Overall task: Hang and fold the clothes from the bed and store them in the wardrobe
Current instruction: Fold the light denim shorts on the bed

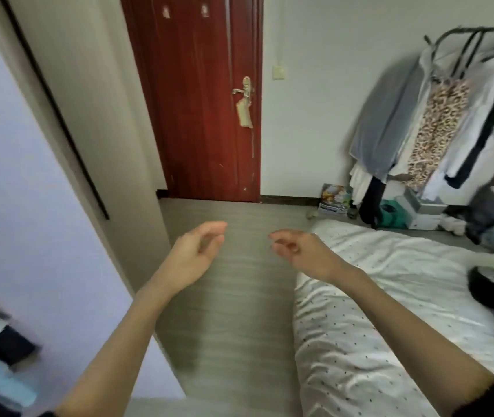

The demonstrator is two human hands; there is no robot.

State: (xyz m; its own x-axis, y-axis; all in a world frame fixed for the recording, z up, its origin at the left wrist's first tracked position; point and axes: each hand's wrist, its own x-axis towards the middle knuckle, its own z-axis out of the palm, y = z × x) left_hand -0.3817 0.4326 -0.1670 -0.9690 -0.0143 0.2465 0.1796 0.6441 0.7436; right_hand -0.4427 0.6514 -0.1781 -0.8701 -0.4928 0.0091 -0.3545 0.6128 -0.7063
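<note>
A: Near first: what is the person holding?

B: Nothing. The left hand (196, 254) and right hand (297, 251) hang in the air, apart from each other, fingers loosely curled around nothing. The left is over the floor (233, 296), the right over the near edge of the bed (375, 296).

A: So which step is this?

B: Likely between garments: hands free, facing along the gap between wardrobe (29, 206) and bed. The wardrobe's panel fills nine o'clock; some folded items show at seven o'clock, blurred.

A: And the clothes still to do?

B: A dark garment (492, 293) lies on the bed at three o'clock, partly cut off. The next move probably calls for turning right and reaching across the bed to grip it.

A: Farther off?

B: A red door (197, 100) at twelve o'clock, and a rack (450, 115) of hung clothes at two o'clock.

A: Any writing?

B: A colourful box (334, 200) sits on the floor by the rack; its print is too blurred to read.
</note>
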